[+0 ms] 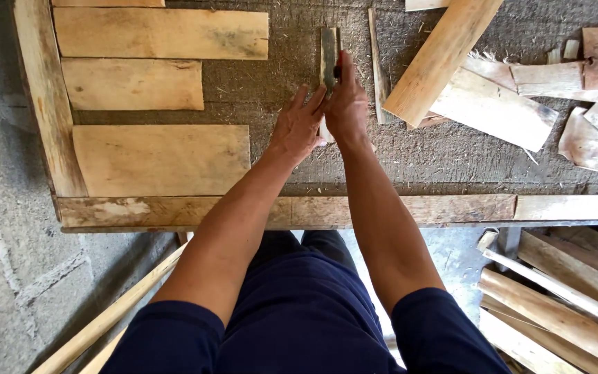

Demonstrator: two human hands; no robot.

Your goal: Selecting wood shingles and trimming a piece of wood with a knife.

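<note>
Dark blue trousers (pixel 299 312) sit closest to the lens, with the table (pixel 410 156) edge just past them. Both hands meet on a narrow grey-green wood strip (pixel 329 52) lying on the table's rough top. Right hand (pixel 346 104) has its grip clenched around the strip's near end; left hand (pixel 299 128) rests beside it, fingers loose and spread. Flat boards (pixel 160 159) lie left of the strip, pale offcuts (pixel 493 104) right of it.

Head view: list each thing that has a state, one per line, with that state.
left hand: flat, fingers spread, pressing on the narrow wood strip
right hand: closed around the narrow wood strip
narrow wood strip: lying lengthwise on the workbench, held
flat boards: lying side by side, untouched
offcuts: loosely piled, overlapping
workbench: strewn with wood fibres
</note>
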